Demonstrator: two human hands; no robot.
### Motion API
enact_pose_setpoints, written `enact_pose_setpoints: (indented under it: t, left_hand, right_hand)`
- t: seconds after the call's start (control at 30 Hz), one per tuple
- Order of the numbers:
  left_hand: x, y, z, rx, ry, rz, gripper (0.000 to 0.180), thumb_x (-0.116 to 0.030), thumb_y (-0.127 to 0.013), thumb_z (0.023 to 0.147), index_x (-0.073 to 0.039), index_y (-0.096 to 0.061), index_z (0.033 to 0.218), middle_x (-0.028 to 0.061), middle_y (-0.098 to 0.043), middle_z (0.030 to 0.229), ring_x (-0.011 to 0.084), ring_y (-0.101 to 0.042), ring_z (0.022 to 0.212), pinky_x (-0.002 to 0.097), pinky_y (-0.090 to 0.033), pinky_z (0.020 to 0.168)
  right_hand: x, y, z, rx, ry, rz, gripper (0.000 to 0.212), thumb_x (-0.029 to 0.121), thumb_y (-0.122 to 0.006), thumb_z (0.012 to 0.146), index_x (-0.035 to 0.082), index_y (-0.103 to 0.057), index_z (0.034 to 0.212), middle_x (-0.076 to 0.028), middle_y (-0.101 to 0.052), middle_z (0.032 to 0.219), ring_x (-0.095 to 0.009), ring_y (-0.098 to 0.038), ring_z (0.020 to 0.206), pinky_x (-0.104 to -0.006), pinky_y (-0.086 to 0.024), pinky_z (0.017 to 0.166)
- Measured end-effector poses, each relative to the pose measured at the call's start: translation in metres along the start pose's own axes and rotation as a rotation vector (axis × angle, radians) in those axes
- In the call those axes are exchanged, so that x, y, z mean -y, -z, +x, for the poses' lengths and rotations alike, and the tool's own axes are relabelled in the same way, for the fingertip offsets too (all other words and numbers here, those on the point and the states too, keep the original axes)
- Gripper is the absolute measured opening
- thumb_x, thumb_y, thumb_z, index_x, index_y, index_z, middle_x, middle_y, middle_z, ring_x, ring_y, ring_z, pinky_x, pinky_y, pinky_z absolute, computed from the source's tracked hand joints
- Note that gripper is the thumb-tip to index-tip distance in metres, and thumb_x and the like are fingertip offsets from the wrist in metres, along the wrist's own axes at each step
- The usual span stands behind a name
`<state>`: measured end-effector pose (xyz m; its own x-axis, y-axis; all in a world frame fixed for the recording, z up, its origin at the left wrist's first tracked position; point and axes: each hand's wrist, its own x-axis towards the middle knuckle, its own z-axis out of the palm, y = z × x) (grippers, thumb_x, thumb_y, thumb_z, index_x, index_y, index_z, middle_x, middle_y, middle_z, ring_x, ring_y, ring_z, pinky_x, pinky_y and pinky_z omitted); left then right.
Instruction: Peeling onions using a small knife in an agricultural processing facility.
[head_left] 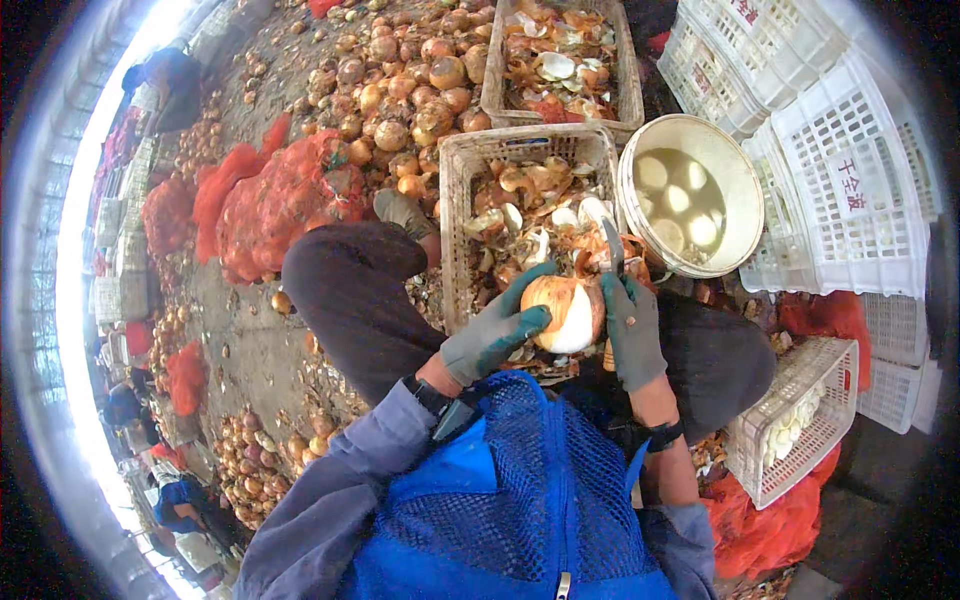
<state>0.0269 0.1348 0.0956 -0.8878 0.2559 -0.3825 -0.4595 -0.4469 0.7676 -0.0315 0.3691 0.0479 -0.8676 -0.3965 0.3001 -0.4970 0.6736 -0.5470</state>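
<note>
Head view, left hand: the gloved left hand [500, 325] is gripping the onion [566, 315] from its left side, its fingers bending against the skin.
Head view, right hand: the gloved right hand [632, 325] is grasping a knife [612, 245], its fingers closing around it; the blade is pointing away from the person, over the peel. Whether this hand is also touching the onion, I cannot tell.
Onion: it is sitting between the two hands, above the near end of the peel crate [456, 235], showing brown skin on the left and bare white flesh on the right.
Peel crate: it is standing in front of the person and holding loose skins [520, 190] and pale scraps.
Second crate: another crate [629, 80] is standing just beyond it, also carrying skins.
Bucket: a white bucket [741, 170] is standing right of the peel crate, with peeled onions [677, 198] lying in cloudy liquid.
Right side: white crates [840, 180] are standing in stacks; nearer, a tilted crate [738, 455] is holding pale pieces [795, 425] beside red netting [770, 525].
Left side: unpeeled onions [415, 105] are lying heaped on the floor [240, 335], near filled red net bags [290, 210].
</note>
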Motion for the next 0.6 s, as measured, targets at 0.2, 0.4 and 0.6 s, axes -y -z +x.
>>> enact_pose_setpoints:
  t: [0.2, 0.4, 0.6]
  left_hand:
    - [0.016, 0.0, 0.006, -0.128, 0.005, 0.015, 0.09, -0.034, -0.08, 0.099, -0.003, -0.031, 0.167, 0.0127, -0.057, 0.153, 0.0208, -0.057, 0.137, 0.0357, -0.046, 0.117]
    - [0.015, 0.01, 0.002, -0.193, -0.203, -0.085, 0.084, -0.032, -0.081, 0.098, -0.004, -0.037, 0.165, 0.0104, -0.059, 0.149, 0.019, -0.059, 0.133, 0.0344, -0.048, 0.114]
    - [-0.006, 0.002, -0.003, -0.351, -0.319, 0.136, 0.086, -0.025, -0.084, 0.093, -0.003, -0.039, 0.163, 0.0088, -0.06, 0.146, 0.0176, -0.059, 0.131, 0.0327, -0.048, 0.112]
  right_hand:
    - [0.008, 0.003, -0.001, 0.215, -0.287, 0.25, 0.027, 0.009, -0.065, 0.097, 0.003, -0.07, 0.123, -0.021, -0.069, 0.114, -0.04, -0.066, 0.104, -0.0468, -0.053, 0.089]
    - [0.041, 0.033, 0.011, 0.242, -0.636, 0.932, 0.026, 0.013, -0.062, 0.104, 0.001, -0.069, 0.126, -0.024, -0.068, 0.121, -0.043, -0.065, 0.109, -0.0481, -0.053, 0.093]
    - [0.075, 0.052, 0.011, 0.288, -0.525, 0.633, 0.035, 0.016, -0.064, 0.104, -0.001, -0.063, 0.135, -0.031, -0.065, 0.13, -0.046, -0.066, 0.11, -0.0511, -0.053, 0.1]
